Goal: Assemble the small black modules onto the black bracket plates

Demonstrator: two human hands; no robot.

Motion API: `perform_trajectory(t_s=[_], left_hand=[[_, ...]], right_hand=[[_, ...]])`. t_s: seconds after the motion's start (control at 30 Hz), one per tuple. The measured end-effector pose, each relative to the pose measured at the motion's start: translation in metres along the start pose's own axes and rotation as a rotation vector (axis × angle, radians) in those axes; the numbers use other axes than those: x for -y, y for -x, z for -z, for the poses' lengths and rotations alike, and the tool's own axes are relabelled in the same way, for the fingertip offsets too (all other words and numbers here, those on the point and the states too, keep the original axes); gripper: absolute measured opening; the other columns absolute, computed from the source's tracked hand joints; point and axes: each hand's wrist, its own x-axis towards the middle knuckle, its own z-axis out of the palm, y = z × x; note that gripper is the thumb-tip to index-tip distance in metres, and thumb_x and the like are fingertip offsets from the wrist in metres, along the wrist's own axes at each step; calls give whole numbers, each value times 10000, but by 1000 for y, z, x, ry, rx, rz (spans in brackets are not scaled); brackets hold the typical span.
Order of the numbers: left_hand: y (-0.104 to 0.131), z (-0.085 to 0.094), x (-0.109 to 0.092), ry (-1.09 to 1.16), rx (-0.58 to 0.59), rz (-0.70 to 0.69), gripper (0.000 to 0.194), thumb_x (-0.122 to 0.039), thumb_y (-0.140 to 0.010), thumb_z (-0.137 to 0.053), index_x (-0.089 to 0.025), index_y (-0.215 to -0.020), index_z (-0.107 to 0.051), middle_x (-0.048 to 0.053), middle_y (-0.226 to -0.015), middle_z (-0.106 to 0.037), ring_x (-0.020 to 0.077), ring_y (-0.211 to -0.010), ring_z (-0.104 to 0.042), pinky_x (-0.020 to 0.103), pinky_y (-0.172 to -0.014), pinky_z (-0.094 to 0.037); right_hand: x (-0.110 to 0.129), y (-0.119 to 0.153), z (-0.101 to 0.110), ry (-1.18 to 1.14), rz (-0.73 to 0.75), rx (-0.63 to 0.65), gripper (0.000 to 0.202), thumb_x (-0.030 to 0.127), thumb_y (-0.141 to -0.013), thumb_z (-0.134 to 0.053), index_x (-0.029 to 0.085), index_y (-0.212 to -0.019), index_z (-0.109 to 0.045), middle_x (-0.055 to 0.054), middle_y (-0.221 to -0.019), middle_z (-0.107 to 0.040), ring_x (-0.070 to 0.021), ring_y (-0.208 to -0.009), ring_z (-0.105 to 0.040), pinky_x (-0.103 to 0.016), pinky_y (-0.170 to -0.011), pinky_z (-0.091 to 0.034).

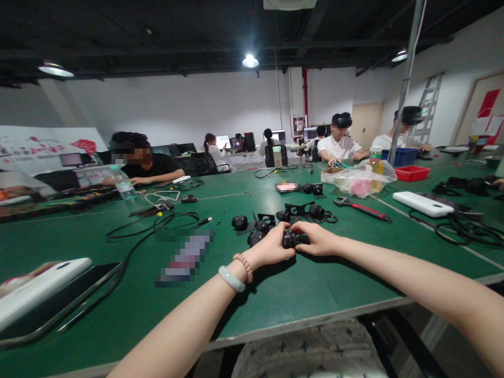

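Pinching a black part (289, 239) near the frame's centre
Left hand (273, 245) and right hand (315, 239) close on it, fingers curled, forearms (394, 265) angled from lower left and right.

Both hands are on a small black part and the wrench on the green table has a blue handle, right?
Not quite: in the head view the wrench on the green table has a red handle. The left hand and right hand are on a small black part.

The middle lamp (250, 61) glares strongly, while the ceiling (157, 31) is very dark. A shadow lies on the green bench (323, 286) beneath the left hand (272, 245). Edges look stretched, and square pixel blocks (186, 257) hide several spots.
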Motion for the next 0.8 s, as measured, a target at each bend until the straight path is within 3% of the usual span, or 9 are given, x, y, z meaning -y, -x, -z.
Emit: perform_trajectory(t_s=[0.8], left_hand=[[-1,-3,6,35,-9,-28,559,-236,-580,-600,-175,-1075,-347,33,-936,-506,180,-821,-516,293,-714,-427]], right_hand=[[-7,-1,0,68,19,-5,368,264,-678,-606,140,-1014,-522,-84,-949,-581,-173,-865,-527,-306,-775,-407]])
